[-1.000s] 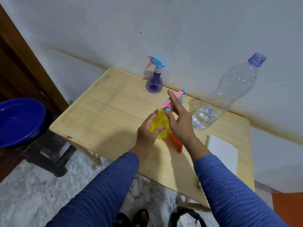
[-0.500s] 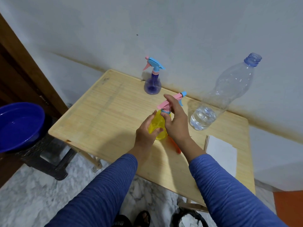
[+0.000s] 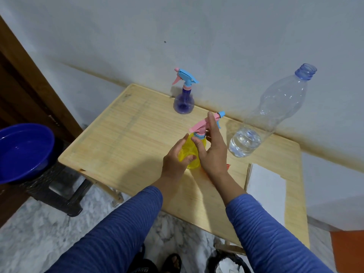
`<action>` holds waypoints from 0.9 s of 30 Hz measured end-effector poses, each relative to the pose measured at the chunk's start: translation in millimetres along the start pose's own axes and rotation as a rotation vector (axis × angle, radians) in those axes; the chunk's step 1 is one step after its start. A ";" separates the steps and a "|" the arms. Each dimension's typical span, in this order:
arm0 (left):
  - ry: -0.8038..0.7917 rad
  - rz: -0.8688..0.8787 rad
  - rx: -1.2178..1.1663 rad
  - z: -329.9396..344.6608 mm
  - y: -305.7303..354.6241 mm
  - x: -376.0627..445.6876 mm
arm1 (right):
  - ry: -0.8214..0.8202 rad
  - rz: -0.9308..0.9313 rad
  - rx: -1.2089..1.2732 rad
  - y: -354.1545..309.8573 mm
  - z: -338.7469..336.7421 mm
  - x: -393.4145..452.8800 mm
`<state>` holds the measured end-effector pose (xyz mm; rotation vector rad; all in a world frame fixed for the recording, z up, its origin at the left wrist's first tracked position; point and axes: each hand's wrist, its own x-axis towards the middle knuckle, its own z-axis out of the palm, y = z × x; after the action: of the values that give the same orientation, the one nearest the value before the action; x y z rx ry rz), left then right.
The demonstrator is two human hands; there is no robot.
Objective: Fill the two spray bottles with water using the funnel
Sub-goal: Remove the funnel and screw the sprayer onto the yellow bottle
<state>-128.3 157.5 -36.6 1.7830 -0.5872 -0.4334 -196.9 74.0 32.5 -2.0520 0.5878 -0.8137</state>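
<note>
The left hand [image 3: 177, 156] keeps its grip narrow around the belly of the yellow translucent plastic spray bottle [image 3: 192, 152] standing on the pale wooden table [image 3: 122, 138]. The right hand [image 3: 213, 152] has regripped the pink-and-blue trigger head [image 3: 204, 125], thumb and fingers at its collar, likely unscrewing it. An orange sliver [image 3: 228, 165], probably the funnel, peeks out just behind the right hand.

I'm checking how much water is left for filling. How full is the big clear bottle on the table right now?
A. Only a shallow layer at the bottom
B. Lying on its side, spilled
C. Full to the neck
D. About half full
A: the clear plastic bottle stands upright and uncapped on the wooden table, with water showing only in its lowest part; the rest of it looks see-through and empty.
</note>
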 end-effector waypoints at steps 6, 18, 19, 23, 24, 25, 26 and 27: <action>-0.010 0.019 0.059 -3.1 -0.3 2.7 | 0.159 0.156 0.029 -4.5 12.3 -8.2; -0.133 -0.006 -0.037 -20.7 -10.5 -4.2 | 0.160 0.032 -0.011 -0.8 15.8 19.2; -0.146 -0.022 -0.023 -25.5 -13.8 -5.3 | 0.162 0.016 -0.003 0.5 14.5 23.5; -0.077 -0.060 0.110 -51.1 -33.8 -0.9 | 0.162 -0.002 0.043 -4.2 10.7 39.6; -0.069 -0.056 0.179 -59.0 -38.5 2.2 | 0.155 0.002 0.059 -6.9 10.5 43.7; -0.066 -0.054 0.244 -67.1 -42.4 5.0 | 0.145 0.011 0.086 -10.3 10.7 48.4; -0.054 -0.051 0.295 -75.1 -46.5 7.5 | 0.128 0.028 0.125 -14.9 10.8 53.2; -0.037 -0.054 0.338 -83.2 -51.3 9.2 | 0.107 0.045 0.173 -19.2 11.2 58.0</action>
<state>-65.0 228.0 -62.5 2.1203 -0.6698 -0.4231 -147.1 52.6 62.8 -1.8408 0.5991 -0.9191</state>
